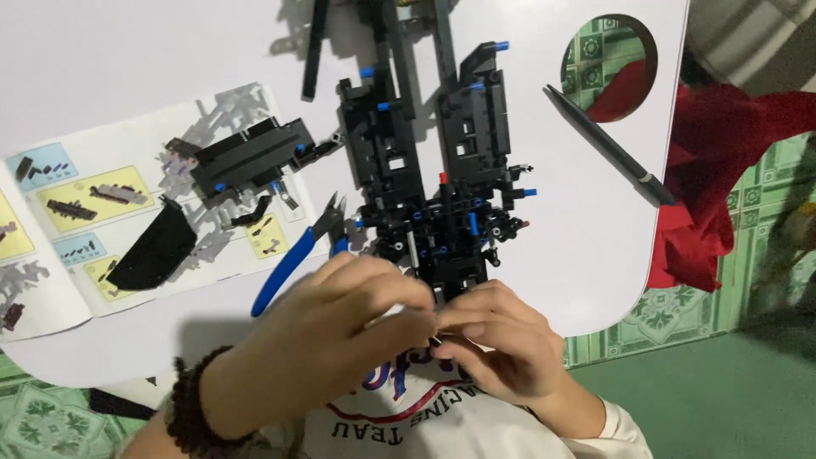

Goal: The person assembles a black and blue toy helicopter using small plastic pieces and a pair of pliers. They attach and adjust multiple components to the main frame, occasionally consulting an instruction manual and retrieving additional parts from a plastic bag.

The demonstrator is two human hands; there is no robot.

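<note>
Both hands are meeting at the near end of the black brick-built vehicle frame [433, 161], which is lying lengthwise on the white table [127, 51] and stretching off toward twelve o'clock. The left hand [340, 331] is curling over from seven o'clock, its thumb and fingertips pressed together on something tiny and dark. The right hand [501, 340] is pinching the same spot from five o'clock. I cannot tell what the piece is, since the fingers are hiding it.

The risk, to my eye, is that small piece slipping. The pinch is sitting right at the table's near edge, so a dropped pin would likely be falling onto the person's lap or the green patterned floor [697, 314]. Pushing hard could also be shifting the frame and loosening the blue pins.

The blue-handled cutters [297, 255] are lying at ten o'clock from the hands, close enough for the left wrist to knock. The instruction booklet [110, 212] is carrying a loose black subassembly [251, 155] and a black curved panel [153, 248]. A grey pen [608, 144] is resting at two o'clock.
</note>
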